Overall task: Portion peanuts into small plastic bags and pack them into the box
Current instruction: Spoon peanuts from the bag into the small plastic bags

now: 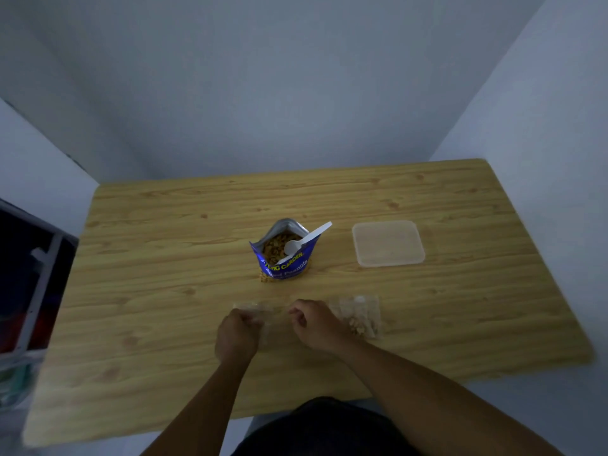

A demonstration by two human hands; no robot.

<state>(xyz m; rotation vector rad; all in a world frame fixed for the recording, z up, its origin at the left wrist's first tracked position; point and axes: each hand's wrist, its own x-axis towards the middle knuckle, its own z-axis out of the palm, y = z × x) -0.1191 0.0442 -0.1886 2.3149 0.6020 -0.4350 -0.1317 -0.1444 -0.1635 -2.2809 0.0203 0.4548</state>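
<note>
A blue peanut bag stands open at the table's middle, with a white plastic spoon resting in its mouth. Near the front edge my left hand and my right hand both pinch a small clear plastic bag between them, fingers curled on its edges. Just right of my right hand lies another small clear bag holding peanuts. A shallow translucent plastic box sits to the right of the peanut bag.
The wooden table stands against pale walls at the back and right. A dark shelf unit with a white frame stands off the table's left side.
</note>
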